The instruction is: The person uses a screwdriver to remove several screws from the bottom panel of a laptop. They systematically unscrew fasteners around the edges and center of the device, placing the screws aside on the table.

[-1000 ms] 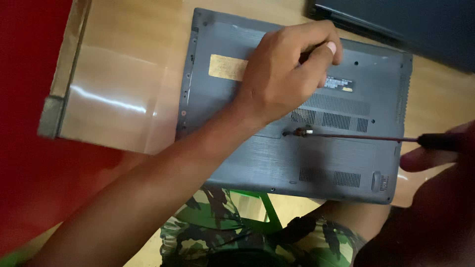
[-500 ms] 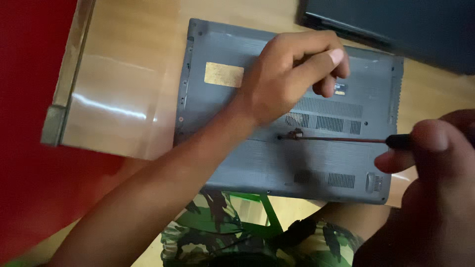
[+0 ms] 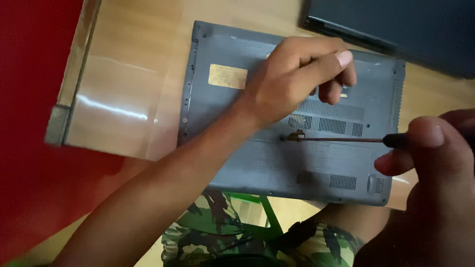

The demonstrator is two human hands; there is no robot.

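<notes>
A: Hands first: right hand [image 3: 435, 148] at the right edge, thumb and fingers closed around the dark handle of a screwdriver [image 3: 346, 140]. Left hand [image 3: 297, 81] reaches in from lower left, fingers curled, resting on the laptop [image 3: 247, 148].

B: Left gripping anything?

A: Can't tell. Fingers are bent in over the base; whatever might be under them is hidden. Palm side is down on the panel.

B: Screwdriver position?

A: Shaft lies nearly level, pointing left. Tip sits at a small brassy bit [image 3: 296, 135] near the middle of the base, just below the left hand's wrist. Too small to say what that bit is exactly.

B: Laptop?

A: Grey, flipped underside up, lying flat on the table [image 3: 138, 74]. Vent grilles [image 3: 326, 116] run just above the shaft, another grille lower right. A tan rectangular sticker [image 3: 227, 76] sits upper left on the base. Near edge of the laptop hangs a little over the table edge, towards the person.

B: Around it?

A: Table is light wood, glossy, with a glare streak to the left of the laptop. A dark flat device [image 3: 396, 29] lies at the top right, just beyond the laptop's far corner, partly out of frame. Red floor [image 3: 24, 123] on the left. Camouflage-pattern trousers [image 3: 217, 237] show at the bottom, below the table edge, with a green frame [image 3: 267, 212] between the knees.
</notes>
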